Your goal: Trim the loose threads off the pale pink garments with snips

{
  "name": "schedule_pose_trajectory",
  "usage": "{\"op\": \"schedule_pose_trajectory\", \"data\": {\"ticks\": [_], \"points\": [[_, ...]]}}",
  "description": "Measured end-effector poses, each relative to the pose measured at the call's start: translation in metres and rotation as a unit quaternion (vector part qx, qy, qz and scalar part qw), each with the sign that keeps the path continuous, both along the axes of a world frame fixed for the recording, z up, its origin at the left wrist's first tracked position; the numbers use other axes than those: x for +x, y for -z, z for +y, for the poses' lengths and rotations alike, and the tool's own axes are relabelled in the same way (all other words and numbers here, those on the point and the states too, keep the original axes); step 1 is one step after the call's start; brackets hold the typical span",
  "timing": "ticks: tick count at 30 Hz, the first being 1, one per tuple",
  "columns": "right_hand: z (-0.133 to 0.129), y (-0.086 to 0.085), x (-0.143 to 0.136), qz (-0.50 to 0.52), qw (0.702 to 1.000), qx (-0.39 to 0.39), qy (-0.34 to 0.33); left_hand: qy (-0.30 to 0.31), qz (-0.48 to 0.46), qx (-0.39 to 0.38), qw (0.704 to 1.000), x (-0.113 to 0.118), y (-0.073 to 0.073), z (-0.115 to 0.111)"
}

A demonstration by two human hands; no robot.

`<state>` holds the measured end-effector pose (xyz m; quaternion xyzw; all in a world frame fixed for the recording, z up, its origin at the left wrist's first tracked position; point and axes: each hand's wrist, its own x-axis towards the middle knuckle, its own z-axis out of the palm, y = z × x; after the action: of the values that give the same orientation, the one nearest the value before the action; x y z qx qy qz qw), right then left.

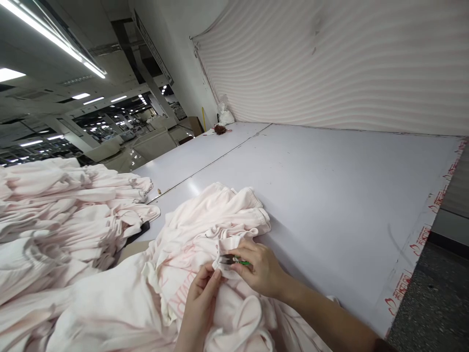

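Pale pink garments (194, 220) lie bunched on the table, one with red lettering on its front. My left hand (203, 293) pinches a folded edge of this fabric between thumb and fingers. Just to its right, my right hand (260, 266) is closed around small thread snips (227, 259) with dark blades and a green part. The blades point left and meet the white edge near my left fingertips. Whether they are open or closed around a thread is too small to tell.
A large heap of pale pink garments (73, 195) covers the left side. The white table (330, 195) stretches back to a striped sheet (330, 63). A dark reddish bundle (220, 129) and a white plastic bag (226, 115) sit at the far edge. Red-printed tape lines the right edge.
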<state>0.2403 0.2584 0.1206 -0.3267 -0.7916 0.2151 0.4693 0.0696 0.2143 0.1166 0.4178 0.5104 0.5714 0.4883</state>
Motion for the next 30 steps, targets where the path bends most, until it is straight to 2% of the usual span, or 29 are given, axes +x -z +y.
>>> {"op": "schedule_pose_trajectory", "data": {"ticks": [2, 4, 5, 7, 8, 10, 12, 14, 17, 19, 20, 23, 24, 25, 27, 30], "points": [[-0.001, 0.001, 0.002, -0.001, 1.000, 0.005, -0.011, 0.013, 0.039, 0.010, 0.999, -0.002, 0.001, -0.003], [0.000, 0.004, 0.004, 0.035, 0.999, -0.017, -0.009, -0.027, 0.137, 0.072, 0.988, -0.003, 0.002, -0.009], [0.002, 0.006, 0.004, 0.068, 0.997, -0.039, -0.001, -0.070, 0.198, 0.124, 0.970, -0.004, 0.004, -0.013], [0.007, 0.011, 0.004, 0.140, 0.986, -0.090, 0.017, -0.147, 0.300, 0.236, 0.912, -0.003, 0.006, -0.022], [0.008, 0.013, 0.004, 0.169, 0.979, -0.115, 0.015, -0.161, 0.328, 0.278, 0.888, -0.003, 0.007, -0.026], [0.008, 0.018, 0.002, 0.206, 0.966, -0.155, -0.033, -0.146, 0.347, 0.320, 0.869, -0.002, 0.007, -0.030], [0.003, 0.019, 0.001, 0.213, 0.959, -0.149, -0.116, -0.116, 0.345, 0.319, 0.875, -0.004, 0.004, -0.031], [-0.007, 0.018, 0.001, 0.196, 0.959, -0.102, -0.180, -0.109, 0.347, 0.291, 0.885, -0.010, -0.002, -0.028], [-0.022, 0.016, 0.003, 0.146, 0.965, -0.055, -0.209, -0.100, 0.373, 0.237, 0.891, -0.024, -0.014, -0.018], [-0.029, 0.017, 0.003, 0.119, 0.968, -0.063, -0.210, -0.090, 0.421, 0.223, 0.875, -0.031, -0.022, -0.010], [-0.030, 0.018, 0.003, 0.110, 0.969, -0.071, -0.210, -0.081, 0.459, 0.232, 0.854, -0.032, -0.026, -0.005], [-0.031, 0.022, 0.001, 0.110, 0.971, -0.102, -0.184, -0.029, 0.583, 0.284, 0.760, -0.032, -0.035, 0.005], [-0.030, 0.022, 0.000, 0.118, 0.973, -0.115, -0.160, 0.000, 0.608, 0.292, 0.739, -0.030, -0.036, 0.007], [-0.028, 0.022, 0.000, 0.127, 0.975, -0.130, -0.131, 0.027, 0.620, 0.290, 0.729, -0.028, -0.038, 0.009], [-0.025, 0.022, 0.000, 0.133, 0.975, -0.160, -0.076, 0.059, 0.621, 0.260, 0.737, -0.025, -0.039, 0.010], [-0.021, 0.019, 0.003, 0.107, 0.981, -0.155, -0.036, 0.073, 0.594, 0.194, 0.777, -0.021, -0.040, 0.007]]}}
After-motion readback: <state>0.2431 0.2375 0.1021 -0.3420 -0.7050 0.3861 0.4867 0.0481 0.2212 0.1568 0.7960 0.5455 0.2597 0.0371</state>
